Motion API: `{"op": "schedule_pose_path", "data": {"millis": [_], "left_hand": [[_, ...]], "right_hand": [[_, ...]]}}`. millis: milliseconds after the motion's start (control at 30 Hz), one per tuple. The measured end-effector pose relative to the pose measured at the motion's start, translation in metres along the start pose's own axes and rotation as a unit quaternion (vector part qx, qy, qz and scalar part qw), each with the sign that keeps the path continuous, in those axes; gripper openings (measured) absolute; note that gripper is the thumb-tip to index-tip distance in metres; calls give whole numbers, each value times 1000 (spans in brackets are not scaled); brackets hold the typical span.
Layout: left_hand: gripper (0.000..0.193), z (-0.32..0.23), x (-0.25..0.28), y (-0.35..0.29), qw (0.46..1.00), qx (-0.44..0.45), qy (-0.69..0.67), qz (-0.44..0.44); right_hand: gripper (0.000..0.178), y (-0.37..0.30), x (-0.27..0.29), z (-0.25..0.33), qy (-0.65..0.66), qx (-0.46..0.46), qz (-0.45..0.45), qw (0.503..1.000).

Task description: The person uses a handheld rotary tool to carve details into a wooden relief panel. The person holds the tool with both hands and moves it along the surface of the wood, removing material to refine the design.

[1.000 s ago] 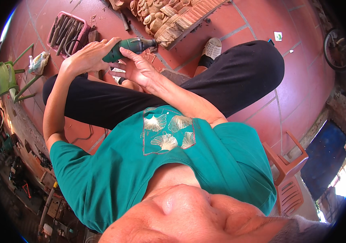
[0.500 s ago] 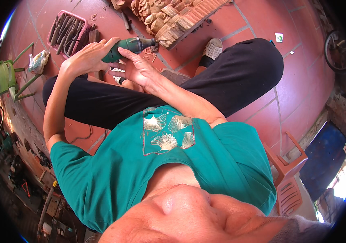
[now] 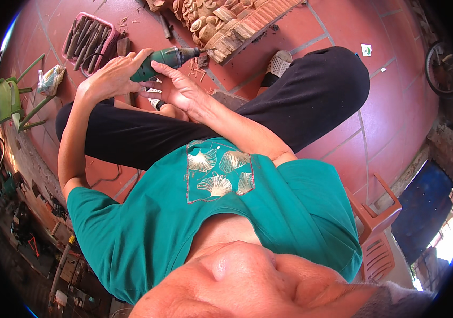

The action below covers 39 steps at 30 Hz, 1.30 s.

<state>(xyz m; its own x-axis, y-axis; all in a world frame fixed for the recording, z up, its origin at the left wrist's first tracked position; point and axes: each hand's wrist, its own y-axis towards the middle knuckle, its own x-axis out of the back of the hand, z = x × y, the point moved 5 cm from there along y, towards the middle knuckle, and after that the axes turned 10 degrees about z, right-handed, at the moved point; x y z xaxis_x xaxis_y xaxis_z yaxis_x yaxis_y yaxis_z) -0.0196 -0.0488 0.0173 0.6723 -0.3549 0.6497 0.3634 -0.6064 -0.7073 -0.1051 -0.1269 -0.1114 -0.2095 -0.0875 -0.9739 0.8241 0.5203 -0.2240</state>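
Both my hands hold a green hand-held power tool (image 3: 165, 57) above my crossed legs in black trousers (image 3: 311, 95). My left hand (image 3: 111, 78) wraps the tool's rear end. My right hand (image 3: 180, 91) grips the body from below, with fingers laid along it. The tool's dark tip points right toward a carved wooden piece (image 3: 226, 21) lying on the red tiled floor (image 3: 396, 116). A gap separates the tip from the carving.
A pink tray of chisels (image 3: 86, 40) lies at the far left, with a green stool (image 3: 6, 98) and a plastic bag (image 3: 51, 79) beside it. A pale sandal (image 3: 278, 63) sits by my knee. A brown plastic chair (image 3: 377, 217) stands at the right, a bicycle wheel (image 3: 441, 69) beyond.
Almost nothing has changed. My hands keep the green tool in the same place, and the right fingers shift slightly along its body.
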Motion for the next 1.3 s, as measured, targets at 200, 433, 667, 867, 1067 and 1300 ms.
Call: {"op": "schedule_pose_path", "data": {"millis": [200, 433, 667, 867, 1067, 1300], "left_hand": [[81, -4, 3, -3, 1000, -10, -2, -15], [85, 0, 2, -2, 1000, -14, 4, -8], [86, 2, 1, 0, 1000, -14, 5, -1], [81, -4, 3, -2, 999, -30, 2, -20], [82, -10, 8, -2, 1000, -12, 6, 9], [83, -11, 8, 2, 1000, -26, -1, 2]], "right_hand": [[31, -1, -5, 2, -5, 2, -13, 1000], [26, -2, -9, 2, 0, 4, -15, 1000], [25, -3, -8, 2, 3, 4, -10, 1000], [27, -6, -11, 3, -7, 12, -13, 1000], [28, -5, -5, 1, -2, 15, -8, 1000], [29, -9, -6, 1, 5, 20, -13, 1000]]}}
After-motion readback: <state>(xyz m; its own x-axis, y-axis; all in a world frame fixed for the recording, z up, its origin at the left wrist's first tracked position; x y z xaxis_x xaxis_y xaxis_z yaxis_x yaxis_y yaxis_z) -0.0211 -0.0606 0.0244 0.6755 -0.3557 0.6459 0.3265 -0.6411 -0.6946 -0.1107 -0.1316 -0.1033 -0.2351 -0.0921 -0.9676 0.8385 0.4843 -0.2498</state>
